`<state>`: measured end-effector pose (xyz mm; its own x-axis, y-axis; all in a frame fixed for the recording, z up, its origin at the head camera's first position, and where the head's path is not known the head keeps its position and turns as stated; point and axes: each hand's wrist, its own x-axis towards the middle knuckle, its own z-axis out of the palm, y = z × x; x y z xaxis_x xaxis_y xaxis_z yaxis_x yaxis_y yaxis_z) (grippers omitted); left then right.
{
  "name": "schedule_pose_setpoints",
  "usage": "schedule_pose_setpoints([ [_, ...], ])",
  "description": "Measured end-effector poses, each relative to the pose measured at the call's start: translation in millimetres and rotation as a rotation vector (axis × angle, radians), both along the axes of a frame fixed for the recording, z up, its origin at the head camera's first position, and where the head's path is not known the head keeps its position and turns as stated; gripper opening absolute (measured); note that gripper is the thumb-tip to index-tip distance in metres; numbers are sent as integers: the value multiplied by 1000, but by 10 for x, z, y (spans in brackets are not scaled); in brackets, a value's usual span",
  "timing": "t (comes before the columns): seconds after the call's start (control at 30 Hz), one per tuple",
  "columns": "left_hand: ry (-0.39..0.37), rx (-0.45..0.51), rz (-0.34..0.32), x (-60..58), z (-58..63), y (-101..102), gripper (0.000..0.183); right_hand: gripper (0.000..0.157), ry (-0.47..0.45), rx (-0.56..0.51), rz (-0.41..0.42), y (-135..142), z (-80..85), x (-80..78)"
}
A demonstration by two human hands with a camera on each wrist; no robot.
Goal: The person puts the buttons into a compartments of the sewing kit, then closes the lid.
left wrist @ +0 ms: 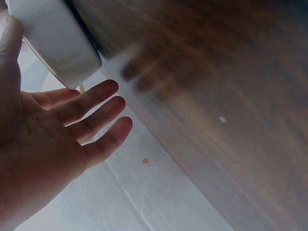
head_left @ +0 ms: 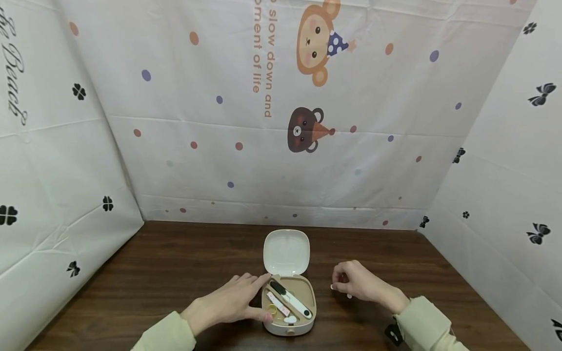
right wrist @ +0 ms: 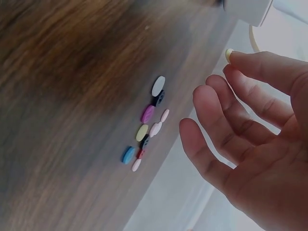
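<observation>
A white case (head_left: 274,327) with a beige inside stands on the table, its lid (head_left: 287,252) tipped back. My left hand (head_left: 228,298) rests against its left side, thumb and forefinger touching it, the other fingers straight. Inside lie a black-and-white tool (head_left: 293,300), a pale patterned strip (head_left: 278,304), a yellow ring (head_left: 272,309) and a white oval piece (head_left: 290,320). To the right of the case, my right hand (head_left: 362,282) seems to pinch a small pale yellow button (right wrist: 228,55) at the thumb tip; the other fingers are loosely bent.
Below my right hand, several buttons lie in a loose group, among them a white one (right wrist: 158,86), a purple one (right wrist: 147,114) and a blue one (right wrist: 128,155). The brown table (head_left: 197,258) is bounded by a printed cloth (head_left: 263,170) behind and at both sides.
</observation>
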<state>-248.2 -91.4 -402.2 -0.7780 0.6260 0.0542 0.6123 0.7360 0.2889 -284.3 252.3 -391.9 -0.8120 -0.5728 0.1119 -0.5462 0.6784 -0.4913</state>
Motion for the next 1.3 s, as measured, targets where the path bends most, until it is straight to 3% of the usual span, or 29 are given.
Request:
schedule_pose_setpoints([
  [0.8, 19, -7, -4, -11, -27, -5, 98, 16, 94, 0, 36, -190, 126, 4],
  [1.1, 9, -4, 1, 0, -26, -7, 99, 14, 47, -12, 45, -265, 159, -8],
  [1.3, 16, 0, 3, 4, -24, -8, 99, 14, 80, -15, 66, -318, 172, -18],
])
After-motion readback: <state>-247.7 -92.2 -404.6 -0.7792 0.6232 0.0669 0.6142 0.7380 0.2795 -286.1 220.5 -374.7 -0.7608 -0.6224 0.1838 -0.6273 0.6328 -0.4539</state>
